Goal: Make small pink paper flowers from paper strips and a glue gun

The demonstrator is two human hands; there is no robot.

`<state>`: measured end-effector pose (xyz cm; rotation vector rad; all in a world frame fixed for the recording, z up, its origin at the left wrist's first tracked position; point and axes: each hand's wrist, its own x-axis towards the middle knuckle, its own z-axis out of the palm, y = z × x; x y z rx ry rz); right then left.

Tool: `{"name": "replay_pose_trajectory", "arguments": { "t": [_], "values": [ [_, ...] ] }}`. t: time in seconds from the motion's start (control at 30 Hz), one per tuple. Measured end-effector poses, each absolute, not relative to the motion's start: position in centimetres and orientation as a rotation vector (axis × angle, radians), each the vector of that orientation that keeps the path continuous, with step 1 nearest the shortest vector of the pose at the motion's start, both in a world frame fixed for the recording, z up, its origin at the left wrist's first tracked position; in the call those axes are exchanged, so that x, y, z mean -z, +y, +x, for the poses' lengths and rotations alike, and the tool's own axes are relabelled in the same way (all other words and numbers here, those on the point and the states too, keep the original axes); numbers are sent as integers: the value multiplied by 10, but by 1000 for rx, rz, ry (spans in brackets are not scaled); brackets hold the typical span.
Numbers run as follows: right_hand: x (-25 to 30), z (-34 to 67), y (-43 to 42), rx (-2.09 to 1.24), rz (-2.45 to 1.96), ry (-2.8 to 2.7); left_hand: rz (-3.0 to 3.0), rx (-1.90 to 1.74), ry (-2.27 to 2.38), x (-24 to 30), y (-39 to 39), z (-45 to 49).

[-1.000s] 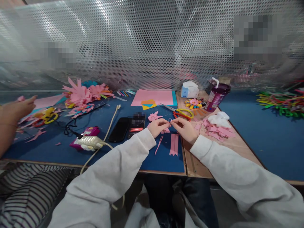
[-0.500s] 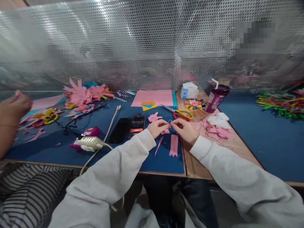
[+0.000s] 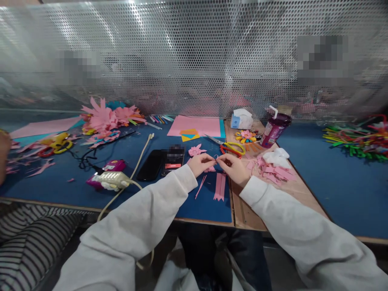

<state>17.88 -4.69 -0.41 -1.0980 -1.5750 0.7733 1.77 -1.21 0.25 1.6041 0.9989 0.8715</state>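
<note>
One thin curled strip (image 3: 216,155) sits just right of and below the frame's centre, its small loop arching upward above the fingertips; its long axis is too small to read. It looks pale pink and narrow. The left hand (image 3: 200,164) and right hand (image 3: 233,167) meet at it from either side, fingers pinched on it, forearms slanting in from the lower corners. Notched pink strips (image 3: 220,188) lie below, on the blue bench (image 3: 184,210); scissors (image 3: 235,148) lie above the right hand.
</note>
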Motion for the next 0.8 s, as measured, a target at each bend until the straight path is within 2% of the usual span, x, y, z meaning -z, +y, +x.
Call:
{"name": "replay_pose_trajectory", "arguments": {
  "t": [0.8],
  "values": [
    [2, 177, -48, -626, -1113, -1658, 1673, -870, 999, 1, -10, 15]
  ]
}}
